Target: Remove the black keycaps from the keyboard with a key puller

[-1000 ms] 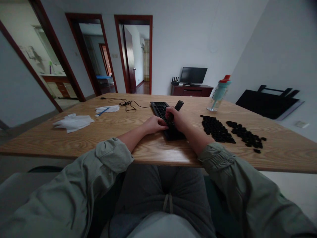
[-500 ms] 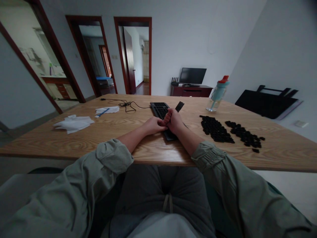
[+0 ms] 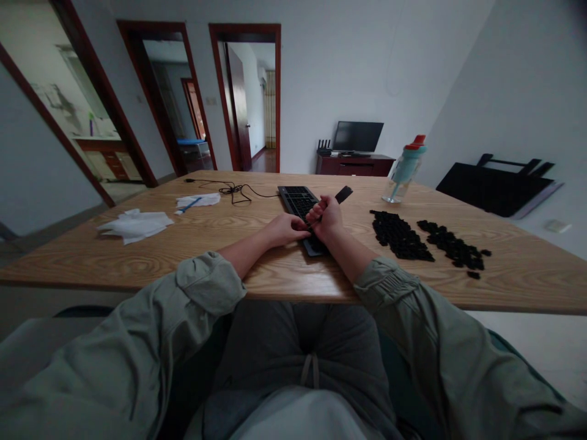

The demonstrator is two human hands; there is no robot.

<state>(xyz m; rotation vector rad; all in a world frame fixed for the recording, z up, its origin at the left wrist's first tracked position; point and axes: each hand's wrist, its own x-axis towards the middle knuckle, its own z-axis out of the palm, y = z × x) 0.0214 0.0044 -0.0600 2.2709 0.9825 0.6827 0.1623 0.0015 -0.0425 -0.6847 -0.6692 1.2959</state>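
Observation:
A black keyboard (image 3: 295,197) lies slanted on the table under both my hands, with part of its keys hidden. My right hand (image 3: 329,221) is closed in a fist around a black flat-handled tool (image 3: 344,194). The tool's wide end sticks up past the fist; its lower end is hidden over the keyboard. My left hand (image 3: 288,230) is curled at the keyboard's near left edge, its thumb pointing toward the right hand. To the right lie many loose black keycaps (image 3: 400,236) in a dense block and a second, looser group (image 3: 452,244).
A clear bottle with a red and teal lid (image 3: 405,171) stands behind the keycaps. At the left are crumpled white tissues (image 3: 136,225) and a blue stick-like tool (image 3: 190,205) on another tissue (image 3: 208,199). The keyboard's black cable (image 3: 236,190) lies coiled at the back of the wooden table (image 3: 220,235).
My right hand has shifted slightly right, away from the left hand, and the black tool's upper end has moved right with it. My left hand stays at the keyboard.

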